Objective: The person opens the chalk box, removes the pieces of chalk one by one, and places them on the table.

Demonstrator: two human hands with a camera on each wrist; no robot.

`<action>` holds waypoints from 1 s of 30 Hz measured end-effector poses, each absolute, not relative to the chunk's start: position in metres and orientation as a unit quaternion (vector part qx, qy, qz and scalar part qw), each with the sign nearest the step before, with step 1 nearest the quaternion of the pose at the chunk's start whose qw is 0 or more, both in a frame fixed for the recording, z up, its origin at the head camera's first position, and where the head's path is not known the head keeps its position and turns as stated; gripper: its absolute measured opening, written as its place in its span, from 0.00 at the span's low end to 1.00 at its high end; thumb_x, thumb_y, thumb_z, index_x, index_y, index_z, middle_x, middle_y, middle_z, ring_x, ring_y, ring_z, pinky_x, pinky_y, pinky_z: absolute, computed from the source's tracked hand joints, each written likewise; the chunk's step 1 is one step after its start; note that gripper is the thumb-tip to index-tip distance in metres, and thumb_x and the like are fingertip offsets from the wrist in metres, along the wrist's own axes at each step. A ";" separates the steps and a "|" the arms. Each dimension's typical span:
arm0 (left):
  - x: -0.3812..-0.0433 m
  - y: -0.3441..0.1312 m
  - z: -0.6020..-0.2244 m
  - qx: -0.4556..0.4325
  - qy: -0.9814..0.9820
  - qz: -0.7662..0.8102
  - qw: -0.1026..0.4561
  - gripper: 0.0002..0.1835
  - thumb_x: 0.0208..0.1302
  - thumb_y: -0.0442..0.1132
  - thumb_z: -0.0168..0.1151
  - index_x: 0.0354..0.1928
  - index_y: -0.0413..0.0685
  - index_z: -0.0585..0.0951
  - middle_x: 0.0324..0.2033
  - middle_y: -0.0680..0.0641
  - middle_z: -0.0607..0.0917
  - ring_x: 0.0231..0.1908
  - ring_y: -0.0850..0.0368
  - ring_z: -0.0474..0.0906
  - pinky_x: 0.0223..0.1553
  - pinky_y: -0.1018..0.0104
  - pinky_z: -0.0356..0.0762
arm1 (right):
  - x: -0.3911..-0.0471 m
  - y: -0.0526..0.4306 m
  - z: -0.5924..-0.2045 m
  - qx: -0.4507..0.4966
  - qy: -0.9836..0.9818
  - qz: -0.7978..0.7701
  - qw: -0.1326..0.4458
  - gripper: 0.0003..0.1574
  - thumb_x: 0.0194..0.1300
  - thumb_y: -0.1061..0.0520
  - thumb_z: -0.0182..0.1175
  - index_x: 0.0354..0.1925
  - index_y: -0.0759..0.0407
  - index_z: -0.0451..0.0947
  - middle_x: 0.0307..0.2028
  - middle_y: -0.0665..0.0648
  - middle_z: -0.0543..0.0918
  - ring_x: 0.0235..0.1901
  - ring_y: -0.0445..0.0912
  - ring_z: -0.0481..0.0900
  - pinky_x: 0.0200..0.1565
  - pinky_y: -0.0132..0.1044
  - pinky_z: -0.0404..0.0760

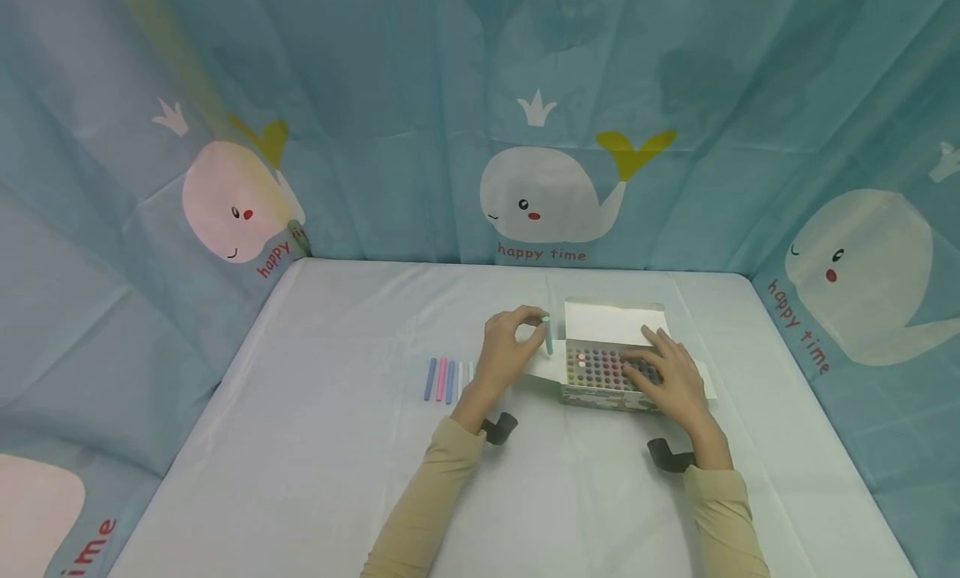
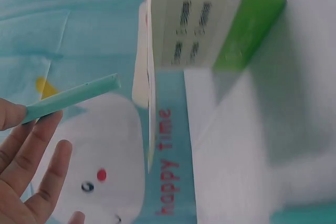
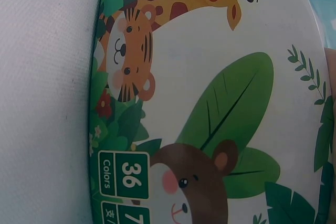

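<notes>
My left hand (image 1: 504, 351) pinches a teal coloring pen (image 2: 73, 98) between thumb and fingers. In the head view the pen stands nearly upright over the left side flap of an opened box (image 1: 607, 401). Rows of colored pen ends (image 1: 597, 367) fill the box, two of them paler and pinkish. My right hand (image 1: 670, 378) lies over the right part of the box, thumb and index fingertips apart at the pen ends and another finger up by the raised lid (image 1: 611, 322). The right wrist view shows only the box's animal-print front (image 3: 173, 98).
Several pens (image 1: 440, 380), blue, pink and pale, lie side by side on the white table (image 1: 337, 478), left of my left forearm. Blue whale-print curtains (image 1: 420, 186) hang behind and beside it. Dark wrist mounts (image 1: 667, 455) stick out at both wrists.
</notes>
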State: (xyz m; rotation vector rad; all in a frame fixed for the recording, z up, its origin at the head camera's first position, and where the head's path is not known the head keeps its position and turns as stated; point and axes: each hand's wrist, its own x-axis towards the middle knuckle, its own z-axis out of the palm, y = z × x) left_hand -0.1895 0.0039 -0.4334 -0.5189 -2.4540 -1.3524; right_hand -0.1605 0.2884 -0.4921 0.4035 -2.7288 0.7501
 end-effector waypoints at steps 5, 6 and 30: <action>-0.188 -0.022 -0.437 -0.155 -0.846 -0.488 0.152 0.09 0.61 0.39 0.59 0.43 0.50 0.81 0.34 0.52 0.86 0.43 0.55 0.78 0.57 0.54 0.64 | -0.161 0.289 -0.492 0.137 -0.946 0.259 0.139 0.17 0.60 0.46 0.61 0.45 0.52 0.80 0.66 0.66 0.62 0.67 0.63 0.52 0.67 0.57 0.42; -0.189 -0.028 -0.438 -0.147 -0.848 -0.487 0.151 0.09 0.62 0.40 0.59 0.44 0.51 0.81 0.34 0.52 0.85 0.43 0.55 0.77 0.57 0.54 0.63 | -0.161 0.289 -0.492 0.137 -0.946 0.257 0.139 0.17 0.60 0.46 0.61 0.45 0.52 0.80 0.66 0.66 0.62 0.67 0.63 0.52 0.67 0.57 0.42; -0.188 -0.124 -0.475 0.005 -0.908 -0.419 0.026 0.13 0.61 0.46 0.60 0.45 0.50 0.80 0.34 0.49 0.83 0.36 0.54 0.79 0.38 0.59 0.76 | -0.161 0.289 -0.493 0.138 -0.946 0.260 0.137 0.17 0.59 0.46 0.62 0.45 0.51 0.80 0.66 0.65 0.61 0.67 0.63 0.52 0.67 0.58 0.42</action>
